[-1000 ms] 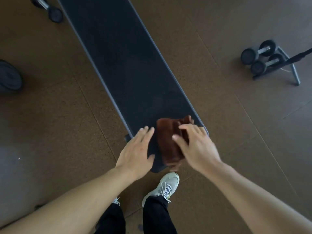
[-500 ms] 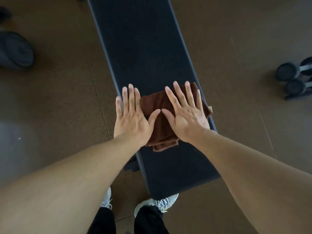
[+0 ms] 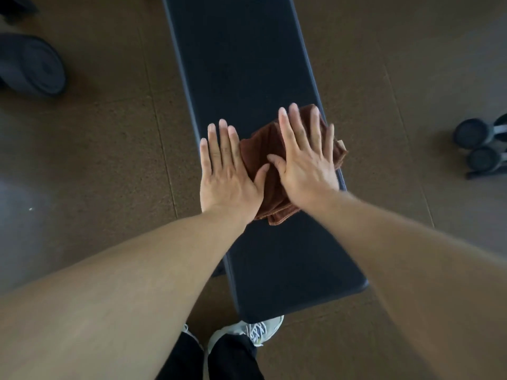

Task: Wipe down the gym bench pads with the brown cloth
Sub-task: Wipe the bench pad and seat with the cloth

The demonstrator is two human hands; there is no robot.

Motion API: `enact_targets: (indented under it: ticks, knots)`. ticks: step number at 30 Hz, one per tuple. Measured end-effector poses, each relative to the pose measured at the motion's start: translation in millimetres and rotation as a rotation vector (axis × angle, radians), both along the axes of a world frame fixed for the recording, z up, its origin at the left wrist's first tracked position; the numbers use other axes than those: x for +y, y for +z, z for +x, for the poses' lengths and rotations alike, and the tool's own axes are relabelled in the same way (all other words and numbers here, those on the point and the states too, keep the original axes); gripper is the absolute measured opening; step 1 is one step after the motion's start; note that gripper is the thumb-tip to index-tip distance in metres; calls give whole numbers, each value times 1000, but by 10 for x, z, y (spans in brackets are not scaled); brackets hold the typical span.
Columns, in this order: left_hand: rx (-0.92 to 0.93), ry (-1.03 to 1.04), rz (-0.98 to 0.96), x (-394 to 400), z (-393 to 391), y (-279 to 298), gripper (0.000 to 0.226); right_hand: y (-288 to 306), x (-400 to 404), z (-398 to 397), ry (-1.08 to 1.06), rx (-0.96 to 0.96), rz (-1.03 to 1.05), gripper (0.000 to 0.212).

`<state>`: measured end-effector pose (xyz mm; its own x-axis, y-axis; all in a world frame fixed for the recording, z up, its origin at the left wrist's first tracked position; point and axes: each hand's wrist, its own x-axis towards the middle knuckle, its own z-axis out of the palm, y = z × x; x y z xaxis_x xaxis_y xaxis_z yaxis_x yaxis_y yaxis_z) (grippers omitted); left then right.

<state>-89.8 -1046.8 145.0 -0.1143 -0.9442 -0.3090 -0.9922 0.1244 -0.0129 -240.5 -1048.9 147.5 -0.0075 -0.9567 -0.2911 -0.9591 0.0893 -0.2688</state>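
My left hand (image 3: pixel 227 176) lies flat with its fingers straight and close together, palm down on the dark bench pad (image 3: pixel 247 64), which serves here as my worktop. Its thumb edge overlaps the left border of the brown cloth (image 3: pixel 263 149), so that grip is open, pressing rather than clutching. My right hand (image 3: pixel 304 160) is flat as well, fingers spread and straight, lying squarely on top of the cloth; nothing is curled around the fabric, so that grip is open too. The two thumbs point toward each other and come close together over the cloth.

The cloth is folded into a thick wad (a stitched hem shows along its near edge) and sits on the pad's right half, with its right side reaching the pad's right edge and a small pale tag (image 3: pixel 341 144) sticking out there. It lies in the nearer part of the visible pad, with a stretch of bare pad between it and the rounded near end.

The bench runs away from me up the middle of the view over a brown speckled floor (image 3: pixel 109 146). A dark weight plate (image 3: pixel 30 65) lies on the floor well to the left, and two dumbbells (image 3: pixel 480 144) rest near the right border. Below the pad's near end I can see a pale laced shoe (image 3: pixel 253 331) and my black trouser legs (image 3: pixel 214 357).
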Motion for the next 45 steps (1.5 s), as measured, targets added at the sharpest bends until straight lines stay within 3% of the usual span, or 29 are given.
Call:
enact_targets:
  ticks: [3,6,10,14,16,21,28,30,34,36,40,45]
  knots:
    - [37,16,51,229,147,10,90,6,314,369,-220,-89,58,63]
    - [142,-5,89,593,450,39,93,8,720,597,-198,-121,46,63]
    - [303,-184,108,1183,1085,13,91,39,1310,971,-137,-72,76,67]
    - [343,-253,220,1542,1665,-79,80,-41,1414,1257,-141,51,97,90]
    - [375,-232,263,1430,1768,-90,78,-84,1228,1320,-84,93,60,96]
    - [604,-101,267,726,1590,77,89,-117,302,1505,9,108,-2,83]
    - [885,308,303,-203,1423,246,75,-167,-1335,1619,57,146,-84,80]
    - [901,282,381,-409,1342,230,85,-166,-1670,1595,99,152,-80,82]
    - [932,326,614,-559,984,137,142,-147,-2162,1544,175,144,-45,84]
    - [855,342,659,-527,767,83,159,-142,-2366,1533,205,139,-47,85]
    - [611,365,625,-544,582,31,161,-134,-2699,1511,278,124,-72,83]
    - [522,383,665,-582,553,54,162,-113,-2819,1505,335,96,-63,82]
